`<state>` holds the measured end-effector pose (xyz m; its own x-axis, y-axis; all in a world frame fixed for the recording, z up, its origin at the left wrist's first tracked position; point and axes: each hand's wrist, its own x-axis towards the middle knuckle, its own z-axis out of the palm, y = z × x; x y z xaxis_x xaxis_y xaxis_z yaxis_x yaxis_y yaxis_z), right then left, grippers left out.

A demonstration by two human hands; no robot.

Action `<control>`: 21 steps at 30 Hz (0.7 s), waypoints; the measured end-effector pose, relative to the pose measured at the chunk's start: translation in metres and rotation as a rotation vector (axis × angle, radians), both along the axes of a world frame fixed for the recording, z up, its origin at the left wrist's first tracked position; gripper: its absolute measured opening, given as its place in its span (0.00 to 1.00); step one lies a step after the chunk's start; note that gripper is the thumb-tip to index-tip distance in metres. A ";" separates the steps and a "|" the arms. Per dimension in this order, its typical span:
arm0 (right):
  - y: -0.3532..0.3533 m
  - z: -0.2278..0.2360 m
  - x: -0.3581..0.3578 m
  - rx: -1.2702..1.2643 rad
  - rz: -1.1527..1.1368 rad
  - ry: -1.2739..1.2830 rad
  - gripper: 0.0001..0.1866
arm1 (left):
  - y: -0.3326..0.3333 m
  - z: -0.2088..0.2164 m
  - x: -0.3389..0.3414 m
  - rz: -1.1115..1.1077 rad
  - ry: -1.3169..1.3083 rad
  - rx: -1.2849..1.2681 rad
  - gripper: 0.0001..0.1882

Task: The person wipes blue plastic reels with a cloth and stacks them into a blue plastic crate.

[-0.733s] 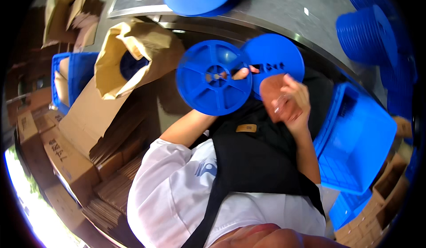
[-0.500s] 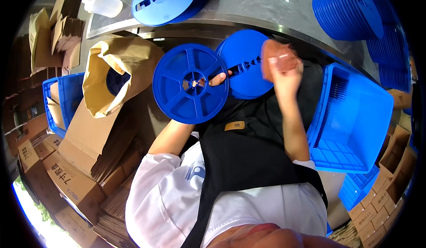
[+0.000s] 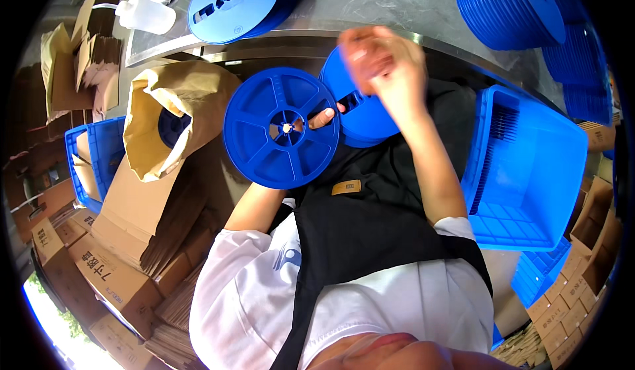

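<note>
My left hand is closed on a blue plastic reel with a spoked face. Its thumb shows beside the reel's hub; most of the other fingers are hidden behind the disc. Just right of that reel, more blue reels sit together over the dark apron, tilted and touching or nearly so. Over their upper part is my right hand, closed on a crumpled reddish-brown cloth. Motion smears this hand and the cloth, so whether the cloth touches the reel cannot be made out.
A steel-edged grey table bears blue reels, a white squeeze bottle and a reel stack. A brown paper bag with a reel inside stands left, near cardboard boxes. At right is a blue crate.
My right hand has swung left with the cloth, from the right edge of the reels to over their upper part. The left hand and its reel have hardly moved.
</note>
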<state>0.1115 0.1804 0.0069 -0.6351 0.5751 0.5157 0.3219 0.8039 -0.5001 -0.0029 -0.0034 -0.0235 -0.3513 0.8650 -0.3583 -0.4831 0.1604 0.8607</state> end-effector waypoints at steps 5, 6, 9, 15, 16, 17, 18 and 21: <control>-0.049 -0.001 0.006 0.075 0.461 -0.117 0.10 | -0.006 -0.004 -0.010 0.007 -0.061 0.068 0.18; -0.051 -0.003 0.014 0.096 0.500 -0.158 0.09 | -0.009 -0.003 -0.007 0.014 -0.069 0.070 0.18; -0.036 -0.009 0.035 0.184 0.645 -0.109 0.08 | -0.001 -0.006 -0.008 0.028 -0.075 0.108 0.18; 0.013 -0.030 0.053 -0.765 -0.147 0.517 0.18 | 0.014 -0.009 -0.015 0.015 -0.105 0.168 0.18; 0.027 -0.035 0.055 -0.989 -0.148 0.604 0.17 | 0.015 -0.010 -0.015 0.016 -0.117 0.172 0.18; 0.030 -0.032 0.058 -1.135 -0.225 0.669 0.17 | 0.015 -0.011 -0.012 0.014 -0.128 0.178 0.18; 0.031 -0.029 0.055 -1.290 -0.284 0.729 0.17 | 0.012 -0.011 -0.008 0.026 -0.126 0.179 0.18; 0.019 -0.009 0.057 -1.338 -0.162 0.841 0.16 | 0.020 -0.014 -0.003 0.053 -0.143 0.218 0.19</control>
